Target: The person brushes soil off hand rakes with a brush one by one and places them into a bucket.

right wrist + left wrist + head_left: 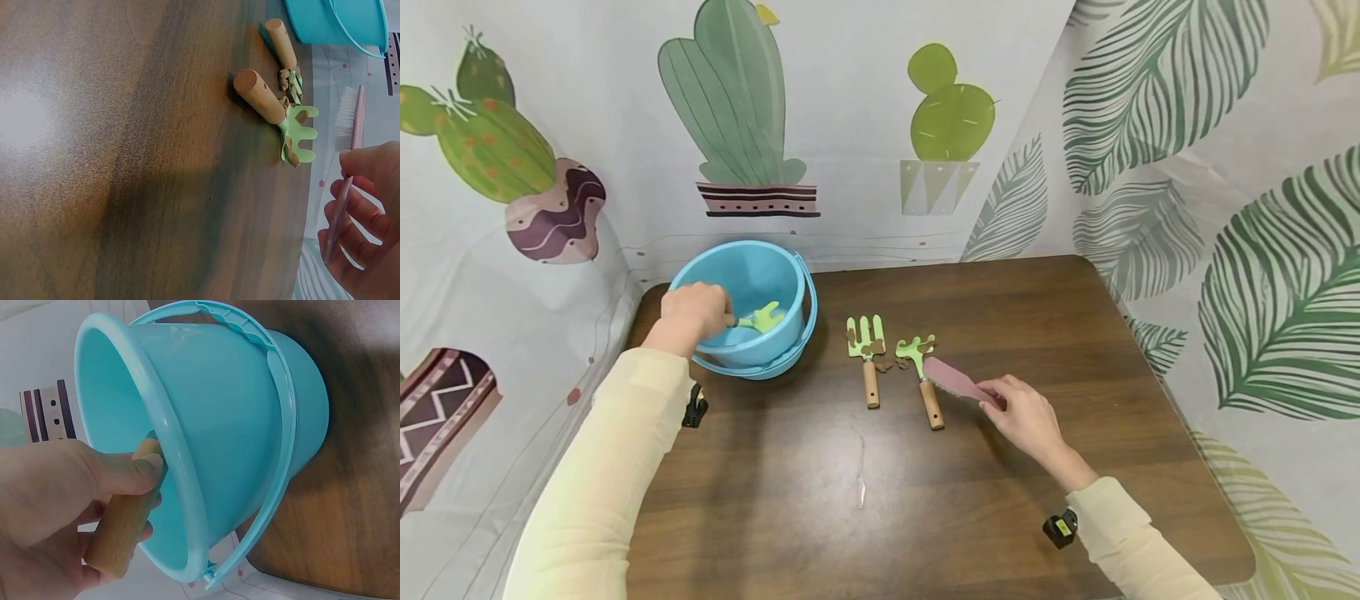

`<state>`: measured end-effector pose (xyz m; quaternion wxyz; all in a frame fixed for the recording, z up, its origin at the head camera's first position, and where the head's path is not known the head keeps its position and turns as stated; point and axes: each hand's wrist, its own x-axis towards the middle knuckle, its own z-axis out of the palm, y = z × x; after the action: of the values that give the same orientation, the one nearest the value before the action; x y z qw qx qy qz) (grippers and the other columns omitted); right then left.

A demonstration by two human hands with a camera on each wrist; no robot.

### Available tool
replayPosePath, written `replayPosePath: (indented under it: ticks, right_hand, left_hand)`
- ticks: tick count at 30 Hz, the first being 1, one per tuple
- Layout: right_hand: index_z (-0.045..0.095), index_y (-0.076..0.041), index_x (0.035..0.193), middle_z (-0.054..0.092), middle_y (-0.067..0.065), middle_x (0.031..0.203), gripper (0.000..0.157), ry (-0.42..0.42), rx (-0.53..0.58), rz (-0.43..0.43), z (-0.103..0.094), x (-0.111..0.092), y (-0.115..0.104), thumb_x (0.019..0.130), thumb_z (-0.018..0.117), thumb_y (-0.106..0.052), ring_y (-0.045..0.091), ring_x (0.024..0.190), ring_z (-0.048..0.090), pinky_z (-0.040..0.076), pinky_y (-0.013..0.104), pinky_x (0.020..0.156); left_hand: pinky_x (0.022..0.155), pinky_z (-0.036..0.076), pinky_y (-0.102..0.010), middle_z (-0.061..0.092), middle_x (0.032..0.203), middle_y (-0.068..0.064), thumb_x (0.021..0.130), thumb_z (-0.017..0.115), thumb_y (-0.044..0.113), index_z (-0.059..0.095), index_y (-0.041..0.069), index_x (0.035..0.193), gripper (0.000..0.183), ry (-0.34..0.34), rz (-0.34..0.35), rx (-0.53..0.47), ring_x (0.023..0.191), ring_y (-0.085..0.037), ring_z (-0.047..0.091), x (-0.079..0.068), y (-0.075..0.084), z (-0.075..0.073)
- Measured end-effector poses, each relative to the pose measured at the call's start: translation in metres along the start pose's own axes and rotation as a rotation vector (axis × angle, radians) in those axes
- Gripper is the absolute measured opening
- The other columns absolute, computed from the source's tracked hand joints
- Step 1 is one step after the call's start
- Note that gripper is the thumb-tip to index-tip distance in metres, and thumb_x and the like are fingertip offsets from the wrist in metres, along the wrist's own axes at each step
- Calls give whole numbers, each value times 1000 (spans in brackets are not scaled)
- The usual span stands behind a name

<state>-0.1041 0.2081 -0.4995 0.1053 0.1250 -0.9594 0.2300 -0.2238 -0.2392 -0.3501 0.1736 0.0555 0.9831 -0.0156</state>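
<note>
My left hand (696,310) grips the green tool (766,317) in the bucket's (209,419) mouth, my right hand (1026,417) the pink brush (957,380); I'm probably stowing the tool, which calls for a gentle release.

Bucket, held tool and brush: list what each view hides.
Left wrist view: working end of the held tool, hidden by the bucket.
Head view: most of that tool's handle, behind the left hand; the grip end of the brush, under the right hand.
Right wrist view: part of the bucket, cut off at top.
</note>
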Motion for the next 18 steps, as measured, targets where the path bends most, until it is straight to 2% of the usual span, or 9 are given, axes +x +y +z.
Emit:
replayPosePath:
  ticks: [11,18]
  right_hand:
    - [70,-16,97,61,-3,79,23,-7,-8,6,-2,-4,3,75,74,-18,9,61,48,38,28,51]
    - [70,-17,97,62,-3,81,23,-16,-14,28,-3,-7,6,75,74,-19,10,63,49,39,29,52]
  left_hand:
    - [60,43,-40,61,85,-11,85,60,22,68,10,87,14,-55,12,19,76,-27,52,-1,3,-2]
    - [58,43,-38,60,84,-12,84,63,21,66,7,89,15,-54,10,1,74,-27,52,-1,7,-3]
